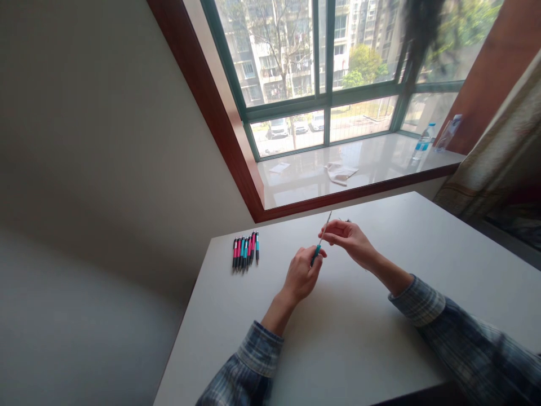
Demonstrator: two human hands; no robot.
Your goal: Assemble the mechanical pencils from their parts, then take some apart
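Note:
My left hand (301,273) is closed around a teal pen barrel (315,255), held tilted above the white table. A thin grey rod that looks like a pen refill (328,219) sticks up out of the barrel's upper end. The fingertips of my right hand (349,239) are pinched at this rod, just above the barrel. Behind the right hand's knuckles a few small dark parts (348,220) show, mostly hidden. To the left of my hands lies a row of several pink and teal pens (245,252) with black grips, side by side.
The white table (359,349) meets a wall on the left and a windowsill (304,194) at the back. On the sill are a crumpled cloth (340,173), a paper piece (279,168) and two plastic bottles (424,142). A curtain (490,146) hangs at the right.

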